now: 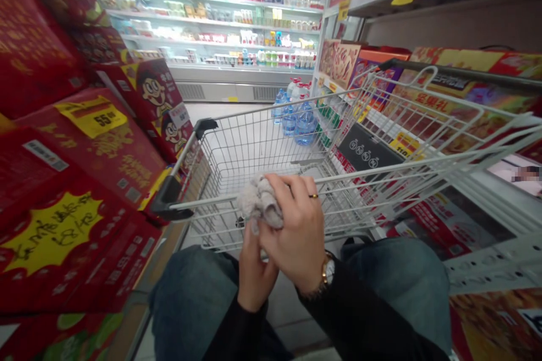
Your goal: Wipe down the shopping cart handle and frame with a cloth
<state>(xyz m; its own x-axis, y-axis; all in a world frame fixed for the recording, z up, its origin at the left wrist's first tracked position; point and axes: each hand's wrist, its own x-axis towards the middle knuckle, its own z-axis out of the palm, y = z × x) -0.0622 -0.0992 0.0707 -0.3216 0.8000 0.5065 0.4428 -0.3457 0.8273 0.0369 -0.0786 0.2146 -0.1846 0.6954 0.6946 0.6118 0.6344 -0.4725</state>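
A crumpled light grey cloth (262, 200) is bunched against the near top rail of a wire shopping cart (271, 118). My right hand (298, 228), with a ring and a wristwatch, is closed over the cloth from the right, fingers bent across it. Lower and to the left, my left hand (256, 273) reaches up to the cloth's underside and pinches it; the right hand covers part of its fingers. Inside the cart's basket no goods show.
Stacked red gift boxes (88, 141) stand close on the left. Shelves of boxed goods (440, 84) line the right. Beyond the cart are large water bottles (305, 121) on the floor and a lit refrigerated display (220, 22). My knees (190, 299) flank my hands.
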